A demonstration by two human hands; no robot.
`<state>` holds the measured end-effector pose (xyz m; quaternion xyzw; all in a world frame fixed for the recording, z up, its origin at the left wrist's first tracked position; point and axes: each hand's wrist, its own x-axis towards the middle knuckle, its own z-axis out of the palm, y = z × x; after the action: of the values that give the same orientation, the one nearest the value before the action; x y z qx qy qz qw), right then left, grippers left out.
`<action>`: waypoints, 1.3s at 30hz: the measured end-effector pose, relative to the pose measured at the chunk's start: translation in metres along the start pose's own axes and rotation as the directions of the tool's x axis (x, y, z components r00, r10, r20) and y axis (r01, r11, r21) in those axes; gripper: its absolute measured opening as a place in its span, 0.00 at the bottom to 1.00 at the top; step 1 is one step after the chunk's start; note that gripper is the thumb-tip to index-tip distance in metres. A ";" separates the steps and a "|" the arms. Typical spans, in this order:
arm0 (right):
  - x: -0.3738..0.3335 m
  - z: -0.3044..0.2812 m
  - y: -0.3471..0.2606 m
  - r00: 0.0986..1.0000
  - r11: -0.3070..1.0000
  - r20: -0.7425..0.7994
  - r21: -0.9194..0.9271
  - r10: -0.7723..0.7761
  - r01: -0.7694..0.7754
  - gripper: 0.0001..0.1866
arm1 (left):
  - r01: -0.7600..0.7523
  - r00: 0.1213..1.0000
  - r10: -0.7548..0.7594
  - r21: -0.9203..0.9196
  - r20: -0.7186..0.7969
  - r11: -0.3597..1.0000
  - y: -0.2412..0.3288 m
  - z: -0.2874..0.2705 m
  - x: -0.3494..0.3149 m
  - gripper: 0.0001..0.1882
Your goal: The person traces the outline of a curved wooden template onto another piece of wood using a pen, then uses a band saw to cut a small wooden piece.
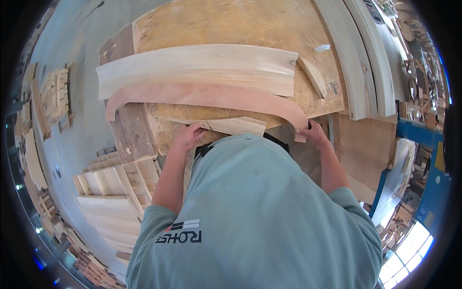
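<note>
Head view looks down over a pale green shirt (260,216) at a worn plywood bench (240,21). A long, curved pinkish template (207,96) lies across it, overlapping the near edge of a broad pale plank (197,67) of much the same sweep, seemingly so the curve can be matched to the board. The right hand (314,133) is closed on the template's drooping right end, pinching it at the bench edge, which looks like a way of steadying the strip. The left hand (189,136) rests curled at the near bench edge, fingertips on a pale offcut (236,125) beneath the template; whether it grips that piece I cannot tell. A small wedge of wood (313,77) and a white scrap (321,47) lie beyond. Two long curved boards (358,67) run along the right side. On the grey floor (82,62), stacks of cut boards (110,192) stand to the left, with a blue metal frame (418,135) to the right.
</note>
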<state>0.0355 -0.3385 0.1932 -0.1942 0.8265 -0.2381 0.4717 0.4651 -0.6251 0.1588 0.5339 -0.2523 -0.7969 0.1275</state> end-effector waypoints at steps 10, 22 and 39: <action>-0.013 -0.023 -0.033 0.994 0.991 0.098 0.128 -0.051 0.038 0.41 | -0.168 0.576 0.804 0.984 0.149 -0.062 0.055 0.056 -0.047 0.24; -0.054 -0.048 -0.082 0.925 0.928 -0.074 -0.020 -0.372 0.371 0.44 | -0.233 0.916 0.157 0.806 0.370 -0.544 0.205 0.112 -0.058 0.17; -0.040 -0.013 -0.155 0.716 0.699 0.130 -0.154 -0.686 0.698 0.18 | -0.262 0.365 0.565 0.664 0.740 -0.701 0.173 0.021 -0.118 0.25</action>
<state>0.0583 -0.4399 0.3156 -0.5425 0.6966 -0.3106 0.3522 0.4814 -0.7090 0.3515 0.2350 -0.9643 0.0139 0.1215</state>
